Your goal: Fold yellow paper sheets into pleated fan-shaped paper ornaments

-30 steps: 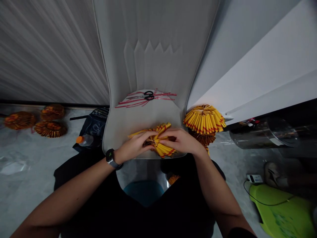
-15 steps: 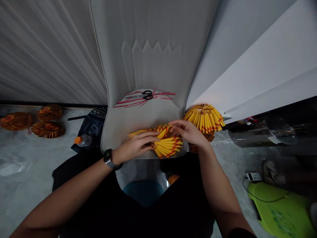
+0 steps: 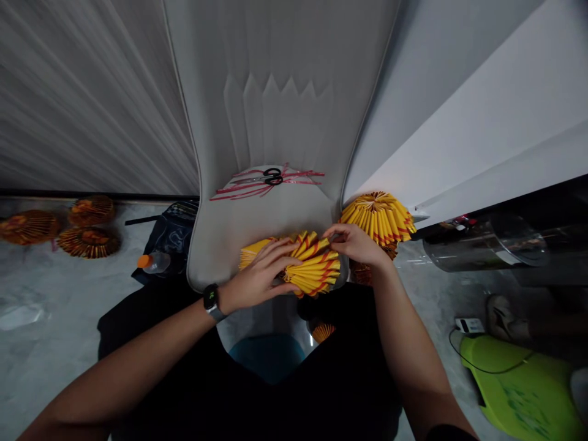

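Observation:
A pleated yellow paper fan [image 3: 315,274] with red stripes near its rim lies at the front of the grey chair seat, its folds spread to the right. My left hand [image 3: 264,274] rests across its left part, fingers over the folds and thumb along the near side, holding it. At the upper right rim, my right hand [image 3: 353,243] has thumb and fingers closed on the edge of a pleat. Part of the paper is hidden beneath the left hand. Farther back on the seat, black-handled scissors [image 3: 274,177] lie among pink-red strips [image 3: 229,193].
Beside the chair [image 3: 220,226] on the right is a stack of pleated yellow paper [image 3: 379,217]. Several finished-looking pleated pieces [image 3: 89,241] sit on the left floor, near a dark backpack [image 3: 177,236] and an orange-capped bottle [image 3: 156,262]. A green stool-like object [image 3: 519,386] stands lower right.
My left hand has shifted slightly right and turned over the folds. My right hand has moved a little right to the rim, and the pleats there show more.

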Motion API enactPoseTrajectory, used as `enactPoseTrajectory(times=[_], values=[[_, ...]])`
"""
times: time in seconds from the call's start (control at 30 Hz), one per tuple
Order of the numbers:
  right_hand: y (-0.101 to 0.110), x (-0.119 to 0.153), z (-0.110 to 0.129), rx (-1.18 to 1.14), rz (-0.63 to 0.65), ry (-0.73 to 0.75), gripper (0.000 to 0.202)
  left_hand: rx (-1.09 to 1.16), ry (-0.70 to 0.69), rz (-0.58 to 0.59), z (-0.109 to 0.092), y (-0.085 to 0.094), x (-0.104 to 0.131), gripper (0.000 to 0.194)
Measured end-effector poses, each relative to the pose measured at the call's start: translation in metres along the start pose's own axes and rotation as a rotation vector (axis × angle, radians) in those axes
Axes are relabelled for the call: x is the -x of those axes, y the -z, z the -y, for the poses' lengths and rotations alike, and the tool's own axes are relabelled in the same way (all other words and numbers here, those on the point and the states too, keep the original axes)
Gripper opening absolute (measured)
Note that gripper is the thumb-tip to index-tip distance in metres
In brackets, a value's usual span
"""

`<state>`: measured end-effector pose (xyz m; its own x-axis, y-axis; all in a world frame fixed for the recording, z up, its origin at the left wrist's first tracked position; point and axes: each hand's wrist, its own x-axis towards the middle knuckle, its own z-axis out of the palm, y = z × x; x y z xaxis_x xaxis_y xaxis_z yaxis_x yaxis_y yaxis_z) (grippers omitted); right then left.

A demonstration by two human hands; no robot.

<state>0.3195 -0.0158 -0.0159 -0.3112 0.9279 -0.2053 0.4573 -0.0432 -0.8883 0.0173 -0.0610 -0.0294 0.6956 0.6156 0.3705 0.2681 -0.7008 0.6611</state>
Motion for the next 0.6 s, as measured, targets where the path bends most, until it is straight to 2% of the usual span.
enactPoseTrajectory(times=[0.13, 0.27, 0.37, 0.6], values=[[0.006, 0.006, 0.000, -0.039, 0.116, -0.024, 0.024, 0.061, 0.075, -0.070, 0.006, -0.001, -0.002, 0.065], [0.000, 0.006, -0.001, -0.067, 0.143, 0.015, 0.027, 0.063, 0.081, -0.035, 0.010, 0.006, -0.006, 0.064], [-0.007, 0.005, -0.003, -0.098, 0.152, -0.030, 0.030, 0.060, 0.067, -0.026, 0.012, 0.009, -0.006, 0.068], [-0.004, 0.004, 0.000, 0.057, 0.245, -0.049, 0.042, 0.042, 0.027, 0.005, 0.014, 0.009, -0.006, 0.054]])
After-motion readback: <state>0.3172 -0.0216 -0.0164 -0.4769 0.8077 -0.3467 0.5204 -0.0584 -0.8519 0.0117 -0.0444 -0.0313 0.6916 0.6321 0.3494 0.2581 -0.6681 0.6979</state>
